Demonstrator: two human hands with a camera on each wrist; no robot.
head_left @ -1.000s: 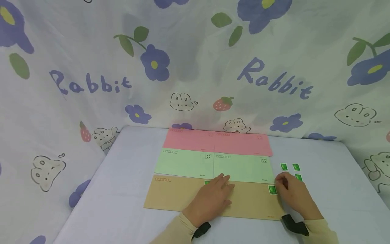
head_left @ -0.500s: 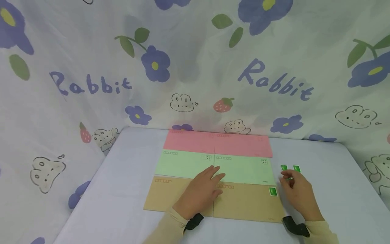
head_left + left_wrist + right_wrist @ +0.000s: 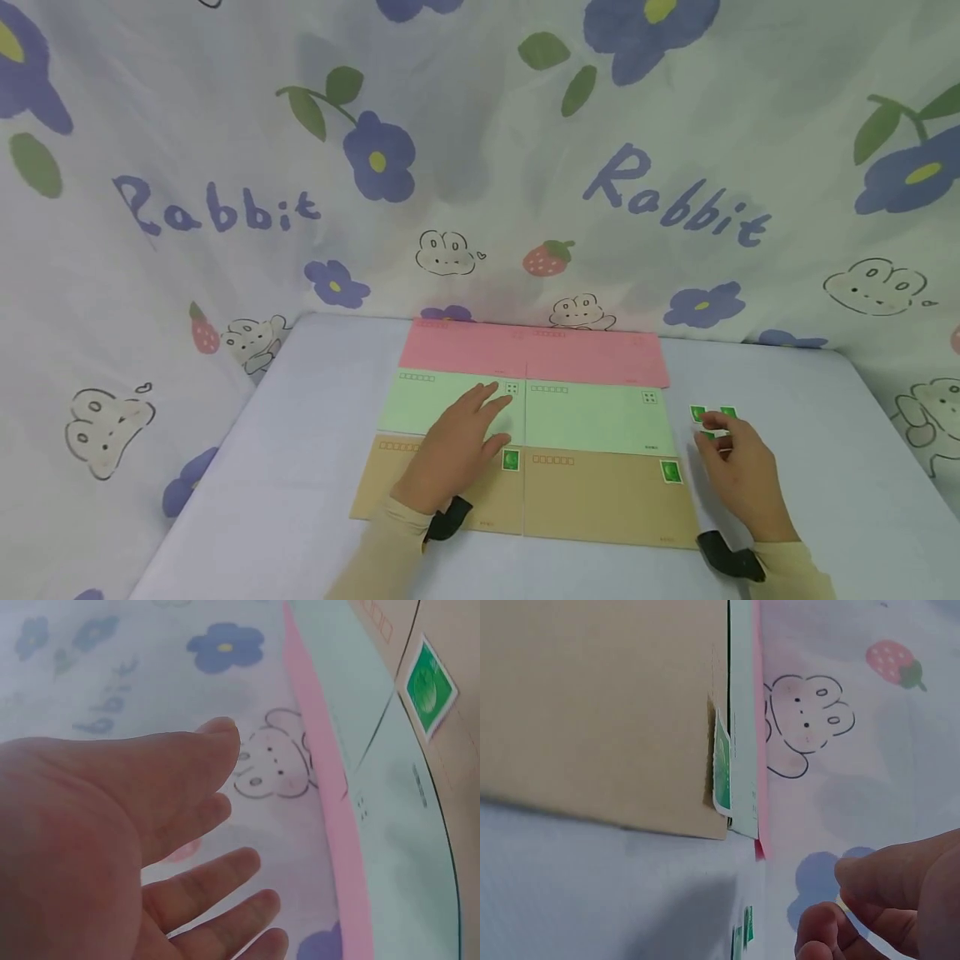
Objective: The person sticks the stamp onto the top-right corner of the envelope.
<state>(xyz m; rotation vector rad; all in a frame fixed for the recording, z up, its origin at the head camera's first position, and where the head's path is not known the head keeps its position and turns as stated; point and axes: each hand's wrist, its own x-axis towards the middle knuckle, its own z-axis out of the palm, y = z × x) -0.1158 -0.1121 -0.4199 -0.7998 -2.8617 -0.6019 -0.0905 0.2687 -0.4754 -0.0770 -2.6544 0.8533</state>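
My left hand (image 3: 453,450) hovers over the left green envelope (image 3: 420,402) and left brown envelope (image 3: 382,483), fingers spread, holding nothing. A green stamp (image 3: 511,460) sits at the top right corner of that brown envelope. The right brown envelope (image 3: 600,500) carries another stamp (image 3: 671,472) in the same corner; its edge looks lifted in the right wrist view. Beside the envelopes my right hand (image 3: 738,475) is above the loose stamps (image 3: 697,414), fingers loosely bent. Thumb and fingertips (image 3: 855,874) stand apart with nothing seen between them. That hand partly covers the loose stamps.
Two pink envelopes (image 3: 592,354) lie at the back, against the patterned cloth backdrop (image 3: 480,167). The right green envelope (image 3: 600,421) bears a printed stamp box. A white cloth covers the table (image 3: 247,500).
My left hand has moved left and away from the brown envelopes' seam, uncovering the stamp on the left one. My right hand has shifted slightly right, over the loose stamps.
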